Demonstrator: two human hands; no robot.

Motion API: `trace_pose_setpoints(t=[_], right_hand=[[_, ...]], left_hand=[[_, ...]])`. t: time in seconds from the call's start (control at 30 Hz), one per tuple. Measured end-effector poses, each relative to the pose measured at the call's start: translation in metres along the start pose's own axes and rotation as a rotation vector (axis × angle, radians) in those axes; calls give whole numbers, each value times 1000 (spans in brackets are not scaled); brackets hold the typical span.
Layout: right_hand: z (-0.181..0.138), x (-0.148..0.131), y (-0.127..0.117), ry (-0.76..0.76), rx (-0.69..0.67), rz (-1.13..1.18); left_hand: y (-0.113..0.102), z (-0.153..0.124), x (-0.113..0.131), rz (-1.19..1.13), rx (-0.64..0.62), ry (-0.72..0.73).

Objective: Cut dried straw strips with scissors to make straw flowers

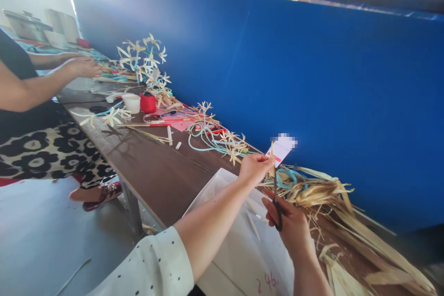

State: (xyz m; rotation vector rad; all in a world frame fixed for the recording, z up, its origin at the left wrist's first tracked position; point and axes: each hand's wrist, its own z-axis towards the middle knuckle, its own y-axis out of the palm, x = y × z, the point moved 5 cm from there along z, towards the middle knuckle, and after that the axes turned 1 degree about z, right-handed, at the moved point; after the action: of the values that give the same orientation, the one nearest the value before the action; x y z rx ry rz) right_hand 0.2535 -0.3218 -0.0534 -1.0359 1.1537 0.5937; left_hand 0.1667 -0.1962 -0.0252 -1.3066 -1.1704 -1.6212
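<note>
Between the fingertips of my left hand (pixel 255 169) a narrow, pointed piece of dried corn husk (pixel 271 159) stands upright. My right hand (pixel 291 222) is wrapped round the dark handles of a pair of scissors (pixel 278 212), whose blades point up at the lower end of the husk piece. Whether the blades touch it I cannot tell. Below both hands lies a white tray or box lid (pixel 225 240) with a few pale scraps in it and red handwriting on its edge. A white card (pixel 280 148) leans behind the husk piece.
Dried corn husks (pixel 322 192) are heaped to the right. Husk flowers (pixel 149 58), pale blue cords (pixel 201 141), a red thread spool (pixel 148 102) and a white cup (pixel 131 103) are along the table (pixel 163 171). A blue partition (pixel 312 78) stands behind. A co-worker's hands (pixel 81 65) are at the left.
</note>
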Motion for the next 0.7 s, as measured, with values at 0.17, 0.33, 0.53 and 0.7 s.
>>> trace_pose_setpoints(t=[0.17, 0.33, 0.53, 0.7], right_hand=[[0, -3, 0, 9, -5, -66], [0, -2, -1, 9, 4, -63], [1, 4, -4, 17, 14, -40], [2, 2, -5, 18, 24, 6]], left_hand=[[1, 2, -2, 2, -43, -26], [2, 3, 2, 42, -109, -3], [4, 5, -2, 216, -169, 89], [5, 1, 2, 380, -211, 233]])
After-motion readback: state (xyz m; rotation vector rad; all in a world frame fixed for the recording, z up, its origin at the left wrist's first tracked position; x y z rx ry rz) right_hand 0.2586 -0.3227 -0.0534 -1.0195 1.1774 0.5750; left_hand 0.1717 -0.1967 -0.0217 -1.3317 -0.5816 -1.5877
